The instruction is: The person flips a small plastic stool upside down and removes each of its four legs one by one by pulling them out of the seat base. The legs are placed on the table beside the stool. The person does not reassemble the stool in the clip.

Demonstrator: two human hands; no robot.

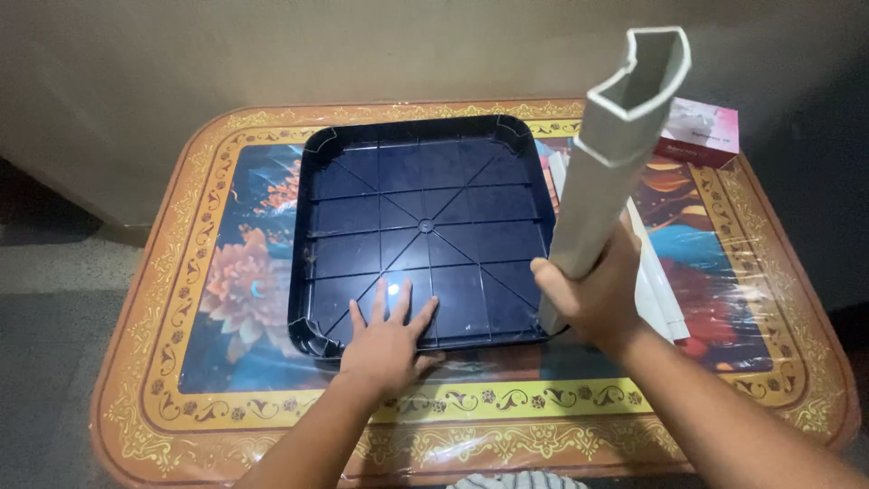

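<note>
Right up close, the right hand [593, 294] is wrapping its fingers tight around a hollow white plastic leg [615, 154], tilting its open end up toward the camera. Over on the other side, the left hand [389, 340] is lying flat, fingers spread, pressing on the near edge of the dark blue ribbed tray [425, 226], which is sitting upside down on the floral table [226, 299]. More white pieces [659, 290] are lying just beside the tray, and a pink box [701, 131] is sitting at the far corner.

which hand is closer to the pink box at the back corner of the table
Right. The right hand grips the grey hollow post on the pink box's side; the left hand rests flat on the dark tray.
</note>
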